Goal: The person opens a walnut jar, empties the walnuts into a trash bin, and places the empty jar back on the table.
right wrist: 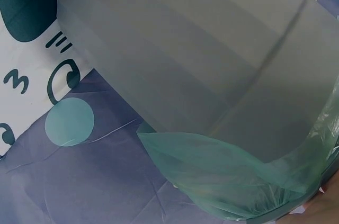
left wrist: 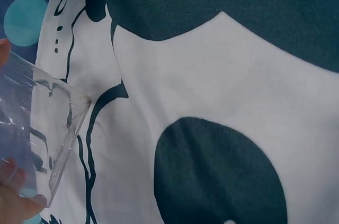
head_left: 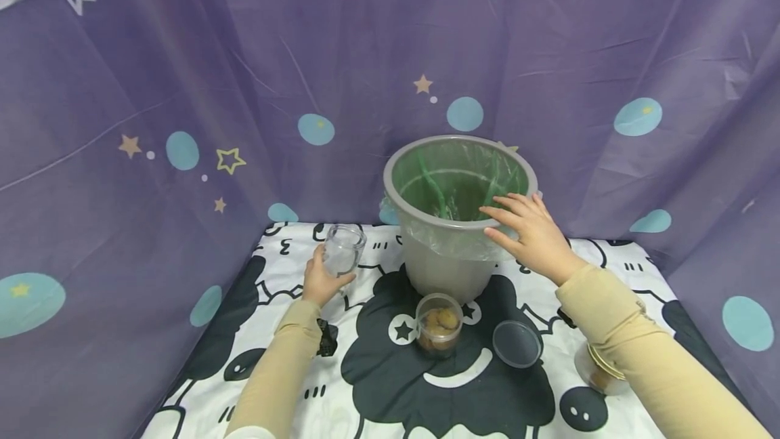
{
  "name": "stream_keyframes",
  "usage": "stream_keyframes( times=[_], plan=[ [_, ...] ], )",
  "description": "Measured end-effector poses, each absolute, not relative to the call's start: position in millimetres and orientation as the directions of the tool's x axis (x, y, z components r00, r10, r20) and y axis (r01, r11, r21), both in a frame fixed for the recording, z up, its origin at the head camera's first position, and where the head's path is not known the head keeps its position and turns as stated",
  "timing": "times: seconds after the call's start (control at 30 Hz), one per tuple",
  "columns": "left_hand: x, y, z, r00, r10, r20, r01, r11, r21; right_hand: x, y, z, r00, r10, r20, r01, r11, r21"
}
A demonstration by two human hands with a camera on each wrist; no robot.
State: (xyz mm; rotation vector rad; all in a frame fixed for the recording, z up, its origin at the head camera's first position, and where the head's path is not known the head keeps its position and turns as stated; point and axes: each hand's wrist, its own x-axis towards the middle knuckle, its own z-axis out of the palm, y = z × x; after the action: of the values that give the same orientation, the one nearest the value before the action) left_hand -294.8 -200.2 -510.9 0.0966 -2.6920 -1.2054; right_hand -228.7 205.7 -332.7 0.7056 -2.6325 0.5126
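Note:
My left hand grips a clear, see-through jar near the left back of the table, thumb on one side and fingers on the other. Part of that jar also shows tilted at the left of the left wrist view, with fingertips at its edges. With fingers spread and nothing held, my right hand reaches over the near right rim of a grey bin. A thin green plastic bag lines the bin and folds over its rim; in the right wrist view the folded bag hangs outside.
In front of the bin stands a clear tub of round brown pieces. Right of it lies a clear round lid. A gold-rimmed jar is partly hidden by my right sleeve. Purple curtain surrounds the black-and-white cloth.

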Motion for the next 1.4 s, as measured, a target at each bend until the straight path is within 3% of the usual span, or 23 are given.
stream_keyframes(
  times=[0.23,0.67,1.17,1.4],
  plan=[
    [-290,-209,-510,-0.987,-0.135,0.089,-0.027,0.679,0.734,-229,205,-334,-0.797,-0.401,0.451,-0.542,0.805,-0.242],
    [-280,-217,-507,-0.986,-0.142,0.089,-0.036,0.699,0.715,-227,204,-332,-0.796,-0.394,0.459,-0.539,0.806,-0.244],
    [-267,-229,-518,-0.985,-0.173,0.023,-0.089,0.615,0.783,-226,204,-335,-0.798,-0.394,0.457,-0.539,0.805,-0.247],
    [-263,-234,-525,-0.983,-0.176,0.048,-0.059,0.554,0.831,-226,204,-334,-0.8,-0.391,0.455,-0.536,0.806,-0.25]
  ],
)
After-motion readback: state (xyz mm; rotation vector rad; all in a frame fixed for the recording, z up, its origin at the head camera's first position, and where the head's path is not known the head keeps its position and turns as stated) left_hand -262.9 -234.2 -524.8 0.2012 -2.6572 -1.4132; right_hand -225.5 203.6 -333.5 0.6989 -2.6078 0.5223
